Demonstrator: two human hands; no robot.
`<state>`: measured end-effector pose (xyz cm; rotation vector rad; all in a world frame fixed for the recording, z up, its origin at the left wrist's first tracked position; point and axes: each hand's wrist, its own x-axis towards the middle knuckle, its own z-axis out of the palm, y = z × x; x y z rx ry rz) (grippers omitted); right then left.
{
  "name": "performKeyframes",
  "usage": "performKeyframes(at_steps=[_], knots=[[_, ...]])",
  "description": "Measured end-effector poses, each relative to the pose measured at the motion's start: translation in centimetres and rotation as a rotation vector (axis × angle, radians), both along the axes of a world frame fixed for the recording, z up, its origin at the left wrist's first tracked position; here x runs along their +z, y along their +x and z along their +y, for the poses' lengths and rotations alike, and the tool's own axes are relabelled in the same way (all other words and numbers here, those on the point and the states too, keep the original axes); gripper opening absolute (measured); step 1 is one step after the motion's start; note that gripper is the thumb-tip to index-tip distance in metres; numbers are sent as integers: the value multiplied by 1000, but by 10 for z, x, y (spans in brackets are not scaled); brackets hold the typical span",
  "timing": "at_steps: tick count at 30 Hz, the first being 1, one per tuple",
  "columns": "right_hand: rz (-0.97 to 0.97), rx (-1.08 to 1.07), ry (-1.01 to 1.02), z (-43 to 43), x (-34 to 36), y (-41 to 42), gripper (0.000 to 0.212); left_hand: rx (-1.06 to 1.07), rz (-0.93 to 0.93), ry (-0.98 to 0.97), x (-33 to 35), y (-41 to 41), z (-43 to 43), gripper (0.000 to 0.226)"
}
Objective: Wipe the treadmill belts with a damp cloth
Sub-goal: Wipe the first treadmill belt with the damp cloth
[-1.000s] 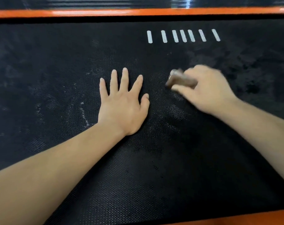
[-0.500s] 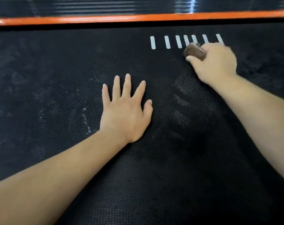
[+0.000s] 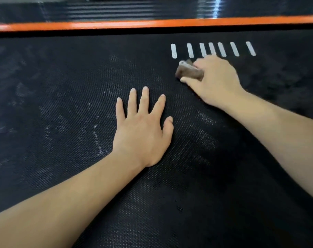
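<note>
Black woven belt [image 3: 62, 86] fills nearly the whole frame, with an orange rail [image 3: 152, 24] across the top. My right hand [image 3: 218, 81], upper right of centre, has its grip clenched round a small brown cloth [image 3: 188, 72], thumb below and fingers over it. The wad appears to press on the belt just beneath a row of white dashes [image 3: 212, 49]. Its long axis runs roughly left to right, dipping a little toward the wrist. My left hand [image 3: 143, 129] lies flat at centre frame, fingers spread and straight, grasping nothing.

The next stroke, as I judge it, turns on this: the pale smears [image 3: 96, 140] lie left of the left hand, so the braced hand sits between them and the cloth. Only the right hand carries the cloth, so sweeping leftward would mean passing above the left hand or lifting it.
</note>
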<state>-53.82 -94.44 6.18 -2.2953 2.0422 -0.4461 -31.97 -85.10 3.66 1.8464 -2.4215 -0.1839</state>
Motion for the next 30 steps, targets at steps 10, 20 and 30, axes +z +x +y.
performKeyframes(at_steps=[10, 20, 30], knots=[[-34, -220, -78, -49, 6, -22, 43, -14, 4, -3, 1, -1, 2, 69], [-61, -364, -98, -86, 12, -32, 41, -26, 5, 2, 1, 0, 3, 69], [-31, -517, -39, -110, 21, -51, 47, -29, 12, -8, 0, 0, 2, 68]])
